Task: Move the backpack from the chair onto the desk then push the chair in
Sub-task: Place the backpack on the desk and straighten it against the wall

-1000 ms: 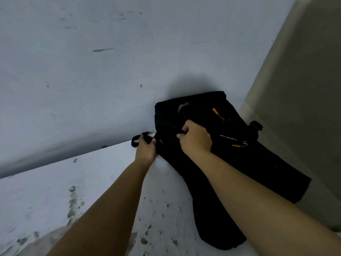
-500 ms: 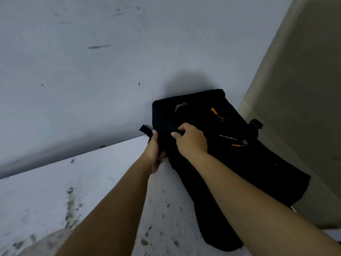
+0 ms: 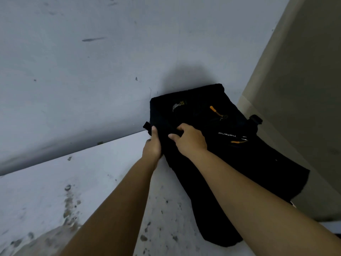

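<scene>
Backpack (image 3: 230, 163), black with orange zipper pulls (image 3: 215, 110) and pale lettering on its front, lies on the desk (image 3: 55, 191) in the far right corner, its top end leaning against the pale wall (image 3: 92, 71) and its right side close to a beige panel (image 3: 299, 89). Its lower end reaches toward the near edge of the desk. The desk surface is white and speckled with dark stains, densest toward the near left.

Both bare forearms reach in from the near edge. The right hand (image 3: 190, 140) rests on the upper front of the backpack, fingers curled down and pinching a fold of the black fabric. The left hand (image 3: 153, 146) grips the backpack's left edge, thumb on top and fingers wrapped under and out of sight, just below a small black strap loop (image 3: 146, 126) that sticks out to the left. The chair is out of view.
</scene>
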